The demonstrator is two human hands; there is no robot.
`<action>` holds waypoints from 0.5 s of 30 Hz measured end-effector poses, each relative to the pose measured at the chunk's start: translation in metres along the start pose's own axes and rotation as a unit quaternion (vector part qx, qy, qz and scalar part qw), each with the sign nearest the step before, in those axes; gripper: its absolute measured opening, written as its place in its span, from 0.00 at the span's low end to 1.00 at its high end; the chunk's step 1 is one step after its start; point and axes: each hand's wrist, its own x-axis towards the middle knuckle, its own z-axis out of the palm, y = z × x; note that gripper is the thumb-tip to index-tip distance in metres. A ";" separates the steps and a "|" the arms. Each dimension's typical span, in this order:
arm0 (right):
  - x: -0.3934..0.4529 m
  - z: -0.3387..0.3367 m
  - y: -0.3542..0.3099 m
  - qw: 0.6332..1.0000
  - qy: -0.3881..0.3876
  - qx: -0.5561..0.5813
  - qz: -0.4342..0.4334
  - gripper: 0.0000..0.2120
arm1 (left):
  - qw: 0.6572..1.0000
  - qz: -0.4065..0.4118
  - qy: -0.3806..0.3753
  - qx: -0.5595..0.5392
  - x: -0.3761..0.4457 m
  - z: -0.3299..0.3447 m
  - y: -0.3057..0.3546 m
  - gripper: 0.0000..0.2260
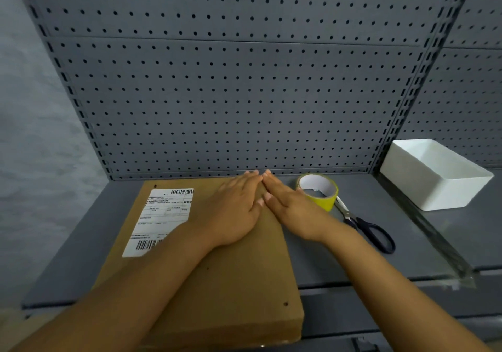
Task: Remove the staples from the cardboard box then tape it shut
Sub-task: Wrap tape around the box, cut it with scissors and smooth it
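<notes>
Both hands, left and right, lie flat and released on the box, seemingly pressing it closed, with tape and scissors waiting nearby.

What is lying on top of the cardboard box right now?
On the cardboard box lie a white shipping label and both flat hands, left hand and right hand. The board beneath the hands is covered.

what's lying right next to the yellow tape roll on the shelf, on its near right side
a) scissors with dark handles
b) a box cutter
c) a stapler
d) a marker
a: the scissors with dark handles lie just right of the yellow tape roll, blades pointing toward it.
</notes>
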 end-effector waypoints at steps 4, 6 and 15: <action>0.004 0.009 -0.003 0.994 0.053 0.094 -0.014 0.25 | 1.000 0.010 0.002 -0.004 0.001 0.000 -0.002 0.25; 0.004 0.012 -0.002 0.992 0.039 0.121 -0.011 0.25 | 1.000 0.013 0.004 -0.006 0.000 0.000 -0.001 0.25; 0.005 0.019 -0.005 0.965 0.052 0.249 0.065 0.28 | 0.999 0.037 -0.005 0.004 0.002 0.002 -0.002 0.22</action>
